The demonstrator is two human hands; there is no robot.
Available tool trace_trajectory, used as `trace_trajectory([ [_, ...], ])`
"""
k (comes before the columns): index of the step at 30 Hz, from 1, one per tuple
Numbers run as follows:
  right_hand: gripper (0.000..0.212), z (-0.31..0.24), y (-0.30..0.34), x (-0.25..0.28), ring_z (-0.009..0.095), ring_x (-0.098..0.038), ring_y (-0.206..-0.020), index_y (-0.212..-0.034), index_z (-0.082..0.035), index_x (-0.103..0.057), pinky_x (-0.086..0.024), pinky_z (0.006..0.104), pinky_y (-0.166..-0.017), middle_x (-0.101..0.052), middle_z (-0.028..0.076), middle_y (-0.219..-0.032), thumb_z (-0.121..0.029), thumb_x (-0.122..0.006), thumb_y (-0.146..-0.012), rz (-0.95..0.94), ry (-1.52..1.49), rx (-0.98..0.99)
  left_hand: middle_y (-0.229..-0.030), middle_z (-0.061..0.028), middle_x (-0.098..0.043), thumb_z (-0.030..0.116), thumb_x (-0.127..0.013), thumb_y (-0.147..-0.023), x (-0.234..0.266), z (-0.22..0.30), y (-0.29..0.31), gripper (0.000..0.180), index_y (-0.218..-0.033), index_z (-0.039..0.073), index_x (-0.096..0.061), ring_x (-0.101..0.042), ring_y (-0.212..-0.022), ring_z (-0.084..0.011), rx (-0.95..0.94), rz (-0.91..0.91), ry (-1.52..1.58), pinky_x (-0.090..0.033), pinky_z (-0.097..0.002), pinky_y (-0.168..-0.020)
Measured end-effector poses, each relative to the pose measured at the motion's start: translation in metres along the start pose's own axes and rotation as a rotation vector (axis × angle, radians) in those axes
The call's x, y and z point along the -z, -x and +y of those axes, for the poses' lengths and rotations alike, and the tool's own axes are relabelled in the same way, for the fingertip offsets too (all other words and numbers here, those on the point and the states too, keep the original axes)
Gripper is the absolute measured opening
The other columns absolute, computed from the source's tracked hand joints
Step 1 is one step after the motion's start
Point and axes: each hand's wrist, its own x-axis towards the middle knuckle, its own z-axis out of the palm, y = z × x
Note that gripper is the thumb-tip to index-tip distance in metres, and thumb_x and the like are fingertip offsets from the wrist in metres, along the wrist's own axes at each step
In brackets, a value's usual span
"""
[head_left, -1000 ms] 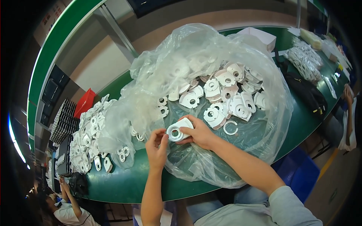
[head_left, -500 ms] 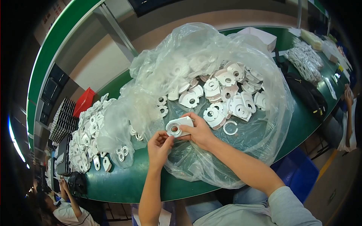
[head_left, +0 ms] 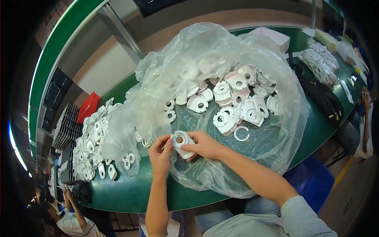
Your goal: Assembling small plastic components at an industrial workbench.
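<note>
Both hands pinch one white plastic ring part (head_left: 182, 142): my left hand (head_left: 161, 155) at its nine-o'clock edge, my right hand (head_left: 203, 145) cupping it, barely shifted lately, above the clear bag (head_left: 221, 79) on the green desk (head_left: 130, 193).

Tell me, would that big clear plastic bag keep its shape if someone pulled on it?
Probably not. The clear plastic bag is crumpled and slumps over the white parts, so it looks floppy and light. Its glossy film may be slippery, and dragging it would likely shift the loose parts inside.
</note>
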Motion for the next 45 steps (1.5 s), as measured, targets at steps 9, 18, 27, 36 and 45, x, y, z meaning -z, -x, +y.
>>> trace_trajectory([
  [9, 0.030, -0.006, 0.003, -0.001, 0.014, -0.064, -0.080, -0.115, -0.001, -0.055, -0.054, 0.0254, -0.055, -0.065, 0.008, -0.095, -0.009, -0.059, -0.086, 0.010, 0.048, 0.000, -0.090, -0.0036, -0.060, 0.004, -0.060, -0.086, 0.002, 0.003, 0.000, 0.018, -0.102, -0.004, -0.062, -0.054, -0.073, -0.0078, -0.021, -0.060, 0.001, -0.042, -0.0202, -0.058],
  [18, 0.030, -0.004, 0.001, 0.000, 0.013, -0.064, -0.080, -0.115, -0.002, -0.056, -0.053, 0.0244, -0.054, -0.066, 0.007, -0.095, -0.007, -0.059, -0.086, 0.014, 0.022, -0.026, -0.092, -0.0028, -0.059, 0.003, -0.060, -0.086, 0.000, 0.006, 0.002, 0.020, -0.105, -0.003, -0.062, -0.054, -0.074, -0.0077, -0.053, -0.063, -0.046, -0.042, -0.0204, -0.059],
  [27, 0.028, -0.002, 0.000, -0.002, 0.012, -0.063, -0.077, -0.114, -0.003, -0.056, -0.053, 0.0254, -0.054, -0.065, 0.007, -0.094, -0.008, -0.058, -0.086, 0.009, 0.088, 0.005, -0.089, -0.0041, -0.062, 0.004, -0.060, -0.087, 0.002, 0.004, 0.003, 0.018, -0.102, -0.005, -0.063, -0.054, -0.069, -0.0077, -0.032, -0.058, -0.014, -0.042, -0.0206, -0.059],
  [36, 0.023, 0.002, 0.002, -0.009, 0.011, -0.060, -0.075, -0.106, -0.004, -0.054, -0.053, 0.0249, -0.057, -0.061, 0.004, -0.087, -0.022, -0.054, -0.093, 0.093, 0.058, 0.088, -0.084, -0.0054, -0.062, 0.002, -0.060, -0.087, -0.001, 0.007, 0.003, 0.015, -0.098, -0.005, -0.065, -0.056, -0.069, -0.0093, -0.099, -0.016, -0.121, -0.045, -0.0214, -0.061],
  [45, 0.021, 0.000, 0.003, -0.012, 0.008, -0.060, -0.070, -0.103, -0.004, -0.054, -0.046, 0.0209, -0.055, -0.062, 0.003, -0.084, -0.023, -0.051, -0.095, 0.105, 0.155, 0.185, -0.082, -0.0071, -0.062, 0.000, -0.059, -0.086, -0.005, 0.007, 0.006, 0.013, -0.096, -0.006, -0.065, -0.058, -0.069, -0.0119, -0.137, -0.001, -0.144, -0.047, -0.0228, -0.063],
])
